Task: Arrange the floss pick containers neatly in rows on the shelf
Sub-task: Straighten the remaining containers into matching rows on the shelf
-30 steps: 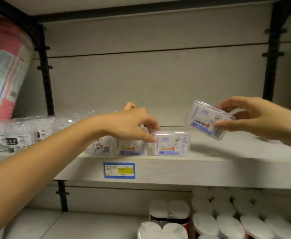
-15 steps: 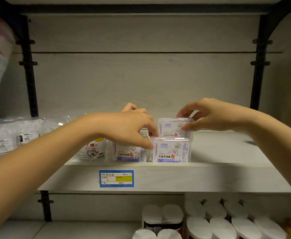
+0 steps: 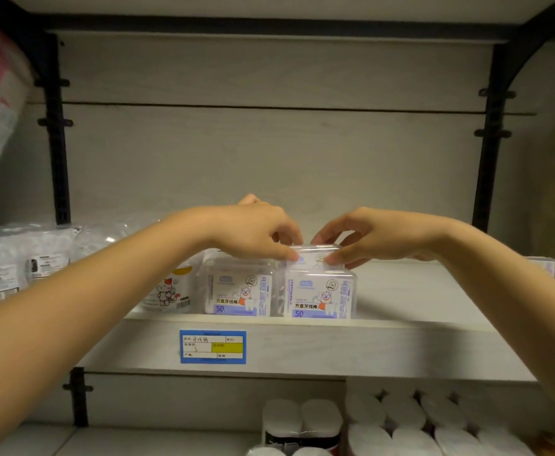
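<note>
1. Clear plastic floss pick container, the held box, is pinched between both hands above the front of a pale shelf.
2. The left hand enters from the lower left. Its grip is curled, with thumb and fingertips pinching the held box's top left corner.
3. The right hand enters from the right. Its grip pinches the top right corner between thumb and forefinger, with the other fingers bent behind.
4. Directly below both grips, the right box stands upright at the shelf's front edge. Its label faces out and shows "50". The held box meets its top, but whether it rests on it or stands behind it cannot be told.
5. Below and left of the grips, the left box stands just beside the right box, carrying the same label.
6. Further left of the grips is a round tub with a cartoon cat, and beyond it lie clear bags.
7. Below the grips, on the shelf's front face, is a blue tag with a yellow patch.
8. Well below the grips, white rolls fill a lower level.
</note>
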A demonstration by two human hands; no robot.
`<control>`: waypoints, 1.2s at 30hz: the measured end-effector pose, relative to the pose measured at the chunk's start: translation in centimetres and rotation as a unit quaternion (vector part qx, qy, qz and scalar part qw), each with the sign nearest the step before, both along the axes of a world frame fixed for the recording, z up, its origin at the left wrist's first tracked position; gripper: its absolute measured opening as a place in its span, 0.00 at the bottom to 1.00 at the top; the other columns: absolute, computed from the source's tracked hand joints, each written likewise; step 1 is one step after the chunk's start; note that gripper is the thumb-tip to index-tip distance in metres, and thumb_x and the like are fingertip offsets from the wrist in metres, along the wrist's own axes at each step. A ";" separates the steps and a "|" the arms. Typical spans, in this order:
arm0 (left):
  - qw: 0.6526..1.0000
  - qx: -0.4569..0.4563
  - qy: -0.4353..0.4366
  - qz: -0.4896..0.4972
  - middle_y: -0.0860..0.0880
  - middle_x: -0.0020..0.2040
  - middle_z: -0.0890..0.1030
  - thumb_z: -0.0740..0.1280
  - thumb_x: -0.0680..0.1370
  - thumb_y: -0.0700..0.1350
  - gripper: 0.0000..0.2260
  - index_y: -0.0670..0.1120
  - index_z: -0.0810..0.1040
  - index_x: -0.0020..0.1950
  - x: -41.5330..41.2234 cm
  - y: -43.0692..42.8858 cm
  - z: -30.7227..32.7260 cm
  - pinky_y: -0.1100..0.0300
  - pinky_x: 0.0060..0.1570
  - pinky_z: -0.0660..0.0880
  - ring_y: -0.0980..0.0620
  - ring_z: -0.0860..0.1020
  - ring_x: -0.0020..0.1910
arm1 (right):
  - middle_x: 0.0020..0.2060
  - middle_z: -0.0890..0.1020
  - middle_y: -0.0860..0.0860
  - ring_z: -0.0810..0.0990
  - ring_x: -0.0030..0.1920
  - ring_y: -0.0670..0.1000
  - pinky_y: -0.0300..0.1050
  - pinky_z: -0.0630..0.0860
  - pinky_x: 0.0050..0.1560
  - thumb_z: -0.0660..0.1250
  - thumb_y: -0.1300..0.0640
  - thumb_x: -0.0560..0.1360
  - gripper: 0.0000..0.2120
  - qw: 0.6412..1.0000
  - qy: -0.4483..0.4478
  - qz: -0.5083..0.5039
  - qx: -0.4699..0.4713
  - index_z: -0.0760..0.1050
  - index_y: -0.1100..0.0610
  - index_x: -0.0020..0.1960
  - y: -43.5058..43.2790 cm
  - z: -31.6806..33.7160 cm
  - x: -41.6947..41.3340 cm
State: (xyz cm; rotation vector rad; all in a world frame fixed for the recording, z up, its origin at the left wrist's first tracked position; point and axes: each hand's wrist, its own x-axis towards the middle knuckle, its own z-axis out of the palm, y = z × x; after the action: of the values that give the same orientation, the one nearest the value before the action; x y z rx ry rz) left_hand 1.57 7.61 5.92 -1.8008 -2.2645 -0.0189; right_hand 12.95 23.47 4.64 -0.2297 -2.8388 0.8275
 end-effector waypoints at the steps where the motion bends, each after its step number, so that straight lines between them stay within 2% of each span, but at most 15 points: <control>1: 1.000 -0.003 -0.007 0.000 0.54 0.56 0.77 0.60 0.79 0.53 0.15 0.53 0.74 0.64 0.0 0.1 0.0 0.80 0.44 0.54 0.57 0.68 0.50 | 0.52 0.80 0.50 0.81 0.54 0.51 0.38 0.79 0.51 0.67 0.62 0.74 0.14 1.000 -0.004 0.001 0.000 0.76 0.57 0.60 0.1 -0.1 0.0; 4: 1.000 -0.015 -0.020 0.000 0.55 0.55 0.78 0.62 0.78 0.53 0.15 0.52 0.75 0.63 -0.4 0.6 -0.1 0.74 0.43 0.60 0.56 0.72 0.55 | 0.56 0.80 0.50 0.79 0.57 0.49 0.38 0.78 0.54 0.65 0.62 0.76 0.13 1.000 0.004 -0.009 -0.002 0.76 0.56 0.60 0.7 0.1 0.8; 6: 0.999 -0.022 -0.037 -0.002 0.56 0.54 0.79 0.63 0.77 0.53 0.14 0.52 0.76 0.62 -0.8 0.9 -0.1 0.75 0.45 0.62 0.56 0.73 0.56 | 0.57 0.79 0.49 0.78 0.58 0.47 0.38 0.77 0.56 0.63 0.62 0.77 0.14 0.999 0.020 -0.038 0.017 0.75 0.55 0.61 1.9 1.2 2.6; 11: 0.995 -0.045 -0.087 -0.016 0.60 0.50 0.80 0.67 0.74 0.55 0.11 0.57 0.79 0.56 -2.2 1.6 0.1 0.71 0.51 0.68 0.59 0.77 0.54 | 0.57 0.79 0.48 0.78 0.58 0.49 0.43 0.74 0.60 0.61 0.63 0.77 0.15 0.971 0.045 -0.186 0.145 0.75 0.52 0.63 8.6 3.8 9.2; 14: 0.993 -0.054 -0.107 -0.021 0.62 0.45 0.83 0.69 0.70 0.59 0.10 0.60 0.80 0.49 -2.7 2.4 0.2 0.65 0.55 0.71 0.63 0.79 0.49 | 0.60 0.79 0.51 0.77 0.60 0.51 0.41 0.69 0.62 0.61 0.65 0.77 0.17 0.929 -0.029 -0.281 0.240 0.75 0.55 0.63 12.8 3.2 11.9; 17: 0.985 -0.071 -0.154 -0.020 0.63 0.43 0.83 0.69 0.61 0.63 0.17 0.58 0.81 0.46 -2.9 2.9 0.5 0.65 0.53 0.73 0.63 0.80 0.46 | 0.64 0.76 0.53 0.74 0.63 0.53 0.40 0.69 0.61 0.59 0.69 0.75 0.22 0.898 -0.141 -0.318 0.268 0.71 0.56 0.67 15.1 1.4 12.8; 20: 0.977 -0.113 -0.183 -0.014 0.56 0.43 0.85 0.74 0.68 0.52 0.09 0.53 0.82 0.47 -3.0 3.6 0.9 0.66 0.51 0.72 0.60 0.81 0.45 | 0.66 0.74 0.54 0.73 0.63 0.55 0.46 0.71 0.62 0.57 0.70 0.74 0.26 0.869 -0.206 -0.328 0.308 0.68 0.55 0.69 16.4 0.0 12.6; 22: 0.971 -0.142 -0.194 0.006 0.54 0.44 0.85 0.73 0.71 0.47 0.07 0.52 0.82 0.48 -2.9 3.8 1.4 0.66 0.50 0.71 0.59 0.81 0.46 | 0.64 0.75 0.55 0.74 0.62 0.56 0.47 0.73 0.61 0.57 0.69 0.74 0.25 0.856 -0.224 -0.332 0.327 0.69 0.55 0.68 17.2 -0.5 12.5; 24: 0.967 -0.158 -0.199 0.026 0.55 0.45 0.85 0.74 0.68 0.53 0.11 0.52 0.82 0.49 -2.7 3.9 1.7 0.66 0.51 0.71 0.59 0.81 0.47 | 0.61 0.77 0.55 0.75 0.60 0.55 0.47 0.74 0.59 0.59 0.67 0.74 0.22 0.847 -0.238 -0.334 0.339 0.71 0.56 0.66 17.8 -0.7 12.4; 27: 0.965 -0.169 -0.199 0.021 0.55 0.46 0.84 0.69 0.59 0.70 0.26 0.53 0.83 0.47 -2.8 3.9 1.9 0.64 0.53 0.70 0.58 0.80 0.49 | 0.59 0.78 0.54 0.77 0.58 0.54 0.46 0.74 0.60 0.63 0.63 0.74 0.19 0.841 -0.245 -0.332 0.350 0.73 0.56 0.64 18.5 -0.5 12.4; 29: 0.972 -0.147 -0.183 0.015 0.57 0.46 0.84 0.65 0.54 0.77 0.32 0.55 0.84 0.46 -2.5 4.1 1.9 0.61 0.58 0.71 0.58 0.80 0.51 | 0.59 0.79 0.53 0.77 0.57 0.54 0.47 0.73 0.60 0.65 0.61 0.74 0.18 0.844 -0.244 -0.327 0.347 0.73 0.56 0.64 18.8 -0.4 12.7; 30: 0.978 -0.119 -0.168 0.016 0.59 0.46 0.84 0.64 0.53 0.78 0.33 0.56 0.83 0.46 -2.2 4.2 2.1 0.62 0.58 0.72 0.60 0.80 0.50 | 0.59 0.79 0.53 0.77 0.57 0.54 0.48 0.73 0.61 0.66 0.61 0.73 0.19 0.847 -0.242 -0.324 0.344 0.73 0.56 0.64 18.9 -0.4 12.8; 32: 0.990 -0.037 -0.135 -0.005 0.61 0.45 0.84 0.67 0.60 0.72 0.26 0.55 0.83 0.47 -0.6 5.0 2.5 0.65 0.56 0.73 0.66 0.79 0.47 | 0.59 0.78 0.53 0.76 0.58 0.54 0.48 0.73 0.61 0.66 0.59 0.74 0.19 0.854 -0.231 -0.317 0.343 0.72 0.56 0.64 18.7 -0.3 13.2; 34: 0.992 0.055 -0.100 -0.047 0.59 0.47 0.84 0.68 0.73 0.55 0.10 0.53 0.83 0.50 1.6 6.7 2.8 0.68 0.53 0.73 0.63 0.80 0.48 | 0.60 0.77 0.53 0.76 0.58 0.54 0.48 0.73 0.61 0.66 0.59 0.74 0.19 0.865 -0.201 -0.310 0.338 0.72 0.55 0.64 18.2 0.1 13.6; 36: 0.989 0.115 -0.061 -0.071 0.55 0.50 0.84 0.66 0.76 0.49 0.09 0.51 0.82 0.53 4.0 8.4 2.6 0.75 0.45 0.69 0.57 0.79 0.50 | 0.59 0.78 0.53 0.76 0.56 0.54 0.48 0.73 0.59 0.67 0.58 0.74 0.18 0.884 -0.140 -0.293 0.337 0.73 0.54 0.63 17.1 0.7 13.8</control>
State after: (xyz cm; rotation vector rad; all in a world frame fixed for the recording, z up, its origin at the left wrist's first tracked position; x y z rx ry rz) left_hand 5.57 16.01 8.47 -1.8760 -2.1065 -0.4097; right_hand 26.74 40.61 5.34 -1.0856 -2.8171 -0.3405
